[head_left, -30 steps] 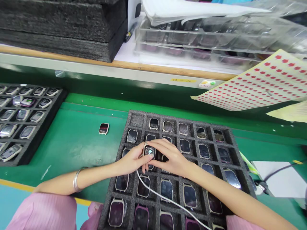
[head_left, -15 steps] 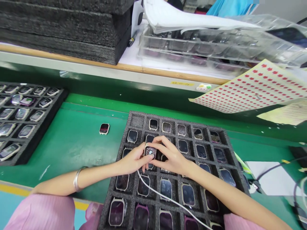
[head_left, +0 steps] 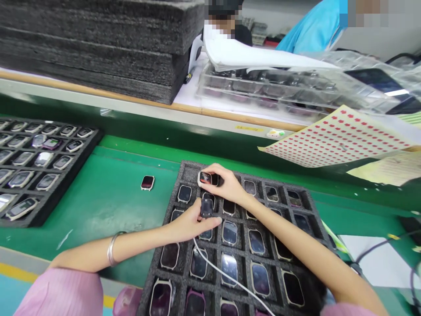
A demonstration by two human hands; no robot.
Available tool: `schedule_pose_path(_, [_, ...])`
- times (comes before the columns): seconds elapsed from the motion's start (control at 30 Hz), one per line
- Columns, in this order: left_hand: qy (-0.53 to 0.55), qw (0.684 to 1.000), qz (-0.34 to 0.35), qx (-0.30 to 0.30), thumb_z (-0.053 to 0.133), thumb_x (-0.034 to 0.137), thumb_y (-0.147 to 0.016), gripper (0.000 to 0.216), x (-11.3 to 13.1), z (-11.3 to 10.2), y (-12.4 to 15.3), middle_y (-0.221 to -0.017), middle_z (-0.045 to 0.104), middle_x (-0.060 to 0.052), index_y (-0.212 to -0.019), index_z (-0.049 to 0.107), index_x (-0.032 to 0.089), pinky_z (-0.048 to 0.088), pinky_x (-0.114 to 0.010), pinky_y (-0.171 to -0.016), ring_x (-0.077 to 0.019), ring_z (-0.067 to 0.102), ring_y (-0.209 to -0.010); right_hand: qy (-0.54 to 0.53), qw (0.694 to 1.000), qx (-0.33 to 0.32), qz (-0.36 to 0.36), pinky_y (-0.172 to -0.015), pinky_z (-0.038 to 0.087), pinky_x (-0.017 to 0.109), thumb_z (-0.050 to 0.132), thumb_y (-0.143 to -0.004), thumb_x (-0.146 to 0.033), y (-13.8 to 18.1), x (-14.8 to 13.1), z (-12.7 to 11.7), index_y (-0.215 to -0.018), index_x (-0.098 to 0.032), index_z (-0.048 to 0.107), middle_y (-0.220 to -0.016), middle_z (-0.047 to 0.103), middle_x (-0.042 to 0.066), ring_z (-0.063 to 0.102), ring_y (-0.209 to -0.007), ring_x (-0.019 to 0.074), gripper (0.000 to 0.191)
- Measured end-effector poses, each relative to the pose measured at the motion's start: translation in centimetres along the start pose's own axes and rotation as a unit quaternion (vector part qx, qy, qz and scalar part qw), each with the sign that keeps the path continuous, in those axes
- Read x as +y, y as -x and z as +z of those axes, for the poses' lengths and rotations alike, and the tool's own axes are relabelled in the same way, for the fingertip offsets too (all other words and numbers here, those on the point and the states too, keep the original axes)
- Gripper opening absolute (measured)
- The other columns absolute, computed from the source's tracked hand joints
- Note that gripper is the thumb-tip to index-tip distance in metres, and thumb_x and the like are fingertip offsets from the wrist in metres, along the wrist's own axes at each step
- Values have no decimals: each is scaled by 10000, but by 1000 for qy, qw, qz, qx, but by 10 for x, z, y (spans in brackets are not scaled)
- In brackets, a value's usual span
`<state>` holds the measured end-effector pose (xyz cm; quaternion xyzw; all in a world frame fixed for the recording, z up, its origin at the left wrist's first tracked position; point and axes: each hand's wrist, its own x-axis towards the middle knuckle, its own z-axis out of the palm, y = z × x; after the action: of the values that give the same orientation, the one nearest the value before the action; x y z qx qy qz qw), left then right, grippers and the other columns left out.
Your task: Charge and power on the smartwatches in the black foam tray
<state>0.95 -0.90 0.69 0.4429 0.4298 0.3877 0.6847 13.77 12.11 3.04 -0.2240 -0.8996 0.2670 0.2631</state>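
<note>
My right hand (head_left: 228, 186) pinches a pale-framed watch case (head_left: 205, 177) at the back left of a black foam tray (head_left: 179, 174); a dark screen shows beside it under the fingers. Between the thumb and fingers of my left hand (head_left: 192, 221) is a small dark square charging pad (head_left: 207, 208), with a white cable (head_left: 226, 279) running from the hand across the tray toward me. Strapless watch cases (head_left: 258, 240) with dark screens fill several compartments around both hands. Another watch case (head_left: 147, 182) lies alone on the green table, left of the tray.
A second foam tray of watches (head_left: 20, 179) is at the left. Behind, a shelf holds stacked black foam (head_left: 131, 48) and clear plastic trays (head_left: 263, 83). A sticker sheet (head_left: 332, 138) hangs over its edge. White paper (head_left: 375, 254) and black cables lie right. People are beyond the shelf.
The hands have parted. My right hand has carried the watch from the charging pad to the tray's back-left compartments. My left hand keeps the pad, its dark face now exposed. The view has shifted slightly.
</note>
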Motion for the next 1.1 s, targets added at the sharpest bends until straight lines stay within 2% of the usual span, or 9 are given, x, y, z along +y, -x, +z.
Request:
schedule_pose_path(0.13, [-8,999,-30,-40,616,405,-823,324,-3,9,0,-560,461,107,-929,384,204,347,-179,-377,-52,423,-373,151,986,-58,28,-839,447,416,661,-829,-333,-26,6,14,-1086,-141,619,-996,615,114,543,-953,264,323])
schedule_pose_path(0.27, [37,997,-27,-69,635,415,-800,347,-10,16,-1,-594,523,73,-892,386,191,417,-183,-404,-69,508,-425,218,971,-87,41,-893,421,480,650,-841,-283,-14,-2,-4,-1241,-140,545,-1193,521,176,477,-1096,316,437])
schedule_pose_path(0.37, [92,993,-2,-71,706,405,-739,396,-12,17,-3,-733,568,19,-873,413,174,504,-223,-486,-98,592,-564,262,950,-148,82,-830,457,467,671,-823,-247,-1,-2,-23,-1098,-111,621,-1011,574,152,526,-972,307,311])
schedule_pose_path(0.47, [129,989,-3,-67,763,360,-691,414,-9,15,-2,-866,605,-39,-872,453,154,548,-280,-589,-136,638,-690,252,948,-165,102,-771,480,445,730,-765,-220,0,4,-27,-945,-93,653,-931,575,147,542,-921,310,233])
schedule_pose_path(0.6, [155,987,-19,-35,798,289,-660,422,-5,13,0,-940,646,-88,-921,505,135,543,-346,-727,-191,661,-826,217,958,-140,123,-830,478,413,767,-734,-255,1,7,-29,-967,-114,624,-990,582,124,560,-966,279,308])
schedule_pose_path(0.7, [152,988,-22,-26,804,241,-648,420,-5,12,1,-941,661,-96,-941,525,128,521,-355,-764,-199,660,-842,142,976,-122,115,-825,494,318,701,-802,-306,21,-11,-38,-1026,-152,580,-1012,607,74,594,-941,200,298])
schedule_pose_path(0.8, [142,989,-20,-37,812,166,-617,449,-9,12,-1,-910,658,-69,-969,535,129,501,-349,-789,-186,651,-833,13,990,-116,84,-820,496,322,662,-821,-265,52,-38,-42,-1063,-182,559,-1016,624,52,605,-928,194,276])
schedule_pose_path(0.93, [131,990,-8,-47,796,133,-629,449,-11,11,-1,-935,639,-43,-997,540,145,483,-342,-840,-188,633,-903,62,988,-130,58,-897,465,425,642,-821,-215,81,-56,-31,-1153,-164,529,-1124,617,106,578,-1047,258,355])
schedule_pose_path(1.1, [97,995,-5,-33,685,282,-779,328,-11,14,1,-900,614,-43,-1025,516,145,520,-378,-803,-180,639,-821,70,990,-116,40,-911,481,432,658,-830,-241,86,-50,-21,-1184,-151,521,-1142,618,123,576,-1071,259,390])
